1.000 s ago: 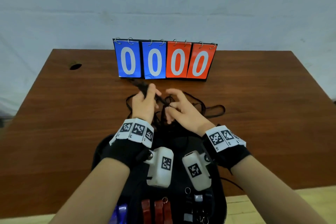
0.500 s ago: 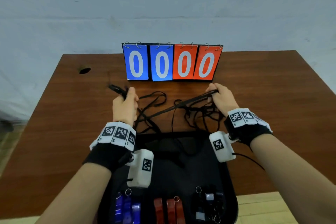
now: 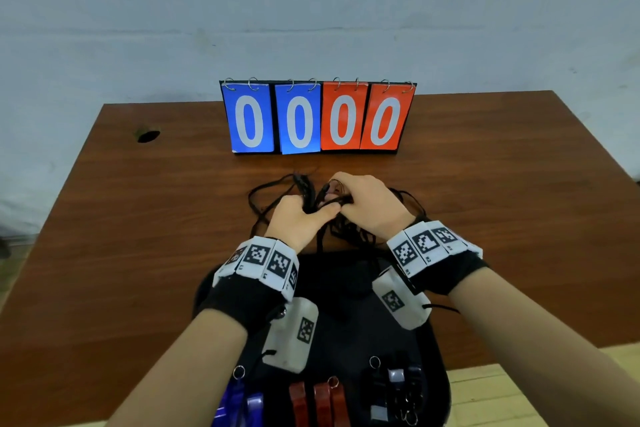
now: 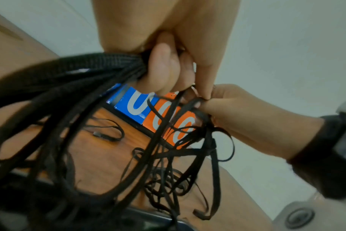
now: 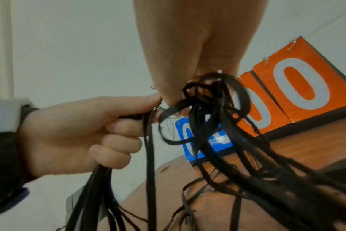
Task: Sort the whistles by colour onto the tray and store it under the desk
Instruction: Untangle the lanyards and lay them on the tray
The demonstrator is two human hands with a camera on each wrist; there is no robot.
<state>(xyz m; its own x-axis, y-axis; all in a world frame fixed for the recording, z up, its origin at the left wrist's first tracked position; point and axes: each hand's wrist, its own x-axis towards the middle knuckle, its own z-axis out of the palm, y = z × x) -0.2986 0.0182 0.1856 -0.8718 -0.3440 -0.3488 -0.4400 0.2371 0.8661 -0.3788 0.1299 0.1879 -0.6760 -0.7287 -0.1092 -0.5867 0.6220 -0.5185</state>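
Both hands' fingers (image 5: 117,137) grip tangled whistle cords (image 3: 325,236).

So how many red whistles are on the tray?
3 red whistles show, side by side in the middle of the black tray at its near edge: left one, middle one, right one. The picture's bottom edge cuts them off, so more may be hidden.

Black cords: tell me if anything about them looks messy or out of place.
The black cords are tangled in a loose heap beyond the tray, spilling onto the desk. The left hand and the right hand each grip a bunch.
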